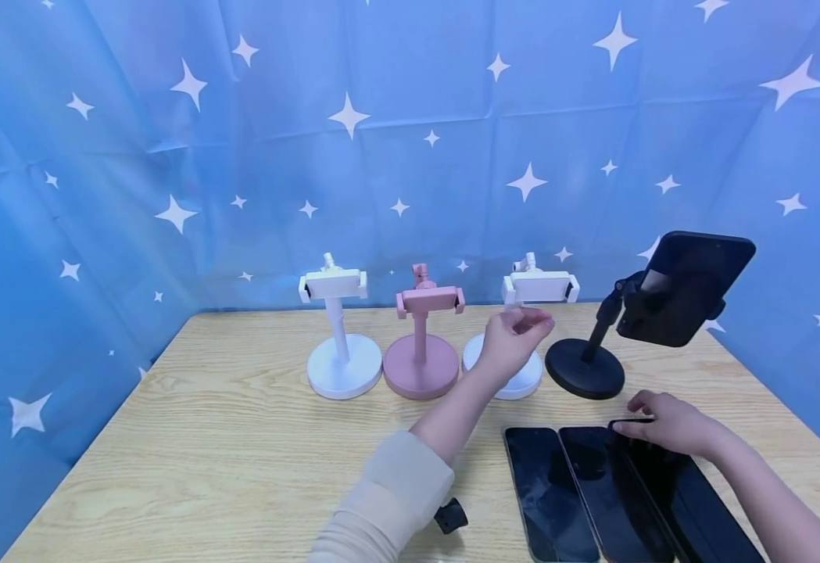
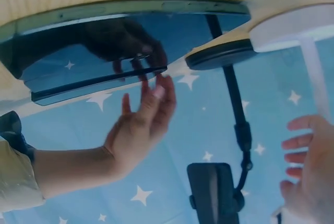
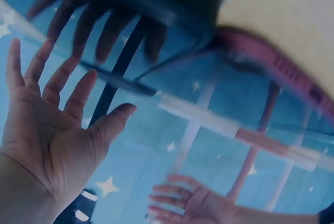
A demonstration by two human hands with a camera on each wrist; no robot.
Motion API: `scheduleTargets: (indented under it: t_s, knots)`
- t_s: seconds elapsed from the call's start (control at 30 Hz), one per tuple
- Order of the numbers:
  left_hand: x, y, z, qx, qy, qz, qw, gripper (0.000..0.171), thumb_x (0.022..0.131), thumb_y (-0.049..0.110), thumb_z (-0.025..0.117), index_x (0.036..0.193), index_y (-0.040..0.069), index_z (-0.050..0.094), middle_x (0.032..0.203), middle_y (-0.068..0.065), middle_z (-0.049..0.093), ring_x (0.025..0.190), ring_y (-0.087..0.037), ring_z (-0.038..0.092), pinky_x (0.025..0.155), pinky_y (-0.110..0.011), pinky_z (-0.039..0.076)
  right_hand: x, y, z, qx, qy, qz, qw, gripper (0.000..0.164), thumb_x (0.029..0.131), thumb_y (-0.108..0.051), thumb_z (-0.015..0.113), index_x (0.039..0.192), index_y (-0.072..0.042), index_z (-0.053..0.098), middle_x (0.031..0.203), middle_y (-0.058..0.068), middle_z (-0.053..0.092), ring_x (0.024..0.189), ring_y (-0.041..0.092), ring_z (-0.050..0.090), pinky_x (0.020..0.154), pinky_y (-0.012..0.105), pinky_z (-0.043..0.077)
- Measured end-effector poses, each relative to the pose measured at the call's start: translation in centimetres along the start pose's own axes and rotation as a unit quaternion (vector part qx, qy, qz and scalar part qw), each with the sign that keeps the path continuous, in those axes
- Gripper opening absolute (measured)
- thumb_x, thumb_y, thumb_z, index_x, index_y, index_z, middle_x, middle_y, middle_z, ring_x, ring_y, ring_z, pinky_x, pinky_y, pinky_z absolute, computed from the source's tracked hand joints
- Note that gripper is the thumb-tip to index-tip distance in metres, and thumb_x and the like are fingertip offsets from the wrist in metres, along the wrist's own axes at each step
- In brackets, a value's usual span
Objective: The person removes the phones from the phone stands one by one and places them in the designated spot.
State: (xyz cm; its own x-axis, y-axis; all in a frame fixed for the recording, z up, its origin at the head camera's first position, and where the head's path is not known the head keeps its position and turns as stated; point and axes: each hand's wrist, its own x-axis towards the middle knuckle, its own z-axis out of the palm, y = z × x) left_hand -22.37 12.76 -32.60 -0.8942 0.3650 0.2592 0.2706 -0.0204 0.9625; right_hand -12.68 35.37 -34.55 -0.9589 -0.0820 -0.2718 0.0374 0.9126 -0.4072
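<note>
My left hand (image 1: 511,344) is raised in front of the right-hand white phone stand (image 1: 542,287), below its clamp. Its fingers are loosely bent and hold nothing. My right hand (image 1: 678,426) is over the far end of the rightmost black phone (image 1: 698,500). In the right wrist view that hand (image 3: 57,125) has its fingers spread, close to the phone's dark edge. Beside it lie a middle phone (image 1: 610,493) and a left phone (image 1: 550,493), all side by side. A black stand (image 1: 585,367) carries another phone (image 1: 687,288), tilted.
Another white stand (image 1: 344,366) and a pink stand (image 1: 420,366) stand left along the back of the wooden table (image 1: 205,453), their clamps holding no phone. A small black device (image 1: 451,516) shows beside my left sleeve. A blue star-patterned cloth (image 1: 297,172) hangs behind.
</note>
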Motion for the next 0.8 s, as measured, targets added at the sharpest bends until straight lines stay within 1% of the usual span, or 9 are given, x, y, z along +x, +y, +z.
scheduleTargets:
  t_s: [0.1,0.2,0.33,0.5,0.57,0.6,0.67,0.73,0.8]
  knots:
    - [0.0,0.3,0.8,0.016,-0.018,-0.002,0.9997,0.022,0.087,0.021,0.062,0.104,0.009,0.068,0.093,0.0,0.067,0.078,-0.001,0.058,0.068,-0.015,0.046,-0.5,-0.2,-1.6,0.014,0.011,0.016,1.0,0.072,0.09,-0.042,0.052,0.12,0.022,0.038,0.112,0.041,0.046,0.098,0.048,0.05,0.074,0.048,0.046]
    - [-0.1,1.1,1.8,0.043,-0.046,0.005,0.998,0.024,0.088,0.019,0.06,0.109,0.008,0.066,0.097,-0.001,0.067,0.083,-0.002,0.06,0.071,-0.014,0.046,-1.2,-0.4,-3.1,0.027,0.037,0.03,0.998,0.079,0.093,-0.046,0.045,0.126,0.023,0.027,0.12,0.044,0.037,0.106,0.056,0.04,0.074,0.05,0.046]
    - [0.0,2.5,3.1,0.083,-0.09,0.004,0.9924,0.033,0.091,0.019,0.055,0.124,0.012,0.057,0.109,-0.001,0.064,0.096,-0.005,0.059,0.078,-0.013,0.045,-2.1,-0.8,-4.5,0.051,0.106,0.021,0.993,0.074,0.095,-0.042,0.042,0.128,0.022,0.025,0.123,0.043,0.034,0.108,0.059,0.038,0.073,0.052,0.046]
    - [0.4,4.0,4.2,0.084,-0.138,-0.016,0.9868,0.047,0.095,0.02,0.05,0.14,0.019,0.037,0.129,0.0,0.052,0.118,-0.009,0.049,0.088,-0.017,0.043,-3.0,-1.3,-5.6,0.106,0.199,-0.008,0.974,0.071,0.095,-0.034,0.045,0.133,0.019,0.017,0.125,0.042,0.03,0.108,0.06,0.036,0.071,0.054,0.045]
    - [0.5,4.3,4.6,0.077,-0.154,-0.013,0.9849,0.051,0.095,0.02,0.049,0.142,0.02,0.031,0.135,0.001,0.047,0.124,-0.01,0.044,0.092,-0.018,0.041,-3.3,-1.4,-5.9,0.124,0.234,-0.016,0.964,0.073,0.095,-0.032,0.048,0.137,0.015,0.011,0.127,0.04,0.029,0.109,0.057,0.036,0.07,0.04,0.049]
    - [0.5,4.5,4.8,0.074,-0.161,-0.01,0.9841,0.053,0.095,0.02,0.049,0.143,0.02,0.028,0.137,0.002,0.045,0.125,-0.01,0.042,0.093,-0.018,0.04,-3.4,-1.4,-6.1,0.129,0.251,-0.023,0.959,0.073,0.094,-0.031,0.049,0.139,0.012,0.011,0.129,0.039,0.029,0.11,0.054,0.037,0.068,0.032,0.049]
    - [0.6,4.7,5.2,0.074,-0.167,0.0,0.9832,0.055,0.095,0.02,0.048,0.145,0.021,0.024,0.14,0.004,0.041,0.127,-0.009,0.038,0.095,-0.018,0.038,-3.4,-1.4,-6.3,0.134,0.286,-0.032,0.948,0.07,0.094,-0.029,0.05,0.141,0.009,0.014,0.13,0.033,0.032,0.114,0.032,0.045,0.066,0.016,0.043]
    - [0.7,5.0,5.6,0.072,-0.171,0.011,0.9826,0.056,0.096,0.019,0.047,0.145,0.021,0.022,0.142,0.004,0.037,0.128,-0.009,0.037,0.096,-0.017,0.037,-3.4,-1.4,-6.4,0.135,0.32,-0.046,0.936,0.062,0.094,-0.027,0.05,0.14,0.005,0.023,0.122,0.013,0.047,0.104,0.006,0.049,0.06,0.006,0.034]
    - [0.8,5.3,6.0,0.071,-0.169,0.02,0.9829,0.055,0.096,0.017,0.047,0.145,0.02,0.023,0.143,0.005,0.036,0.127,-0.007,0.037,0.094,-0.016,0.037,-3.4,-1.4,-6.4,0.14,0.346,-0.064,0.925,0.051,0.094,-0.023,0.05,0.135,0.004,0.034,0.105,-0.008,0.055,0.089,-0.013,0.045,0.062,0.005,0.035]
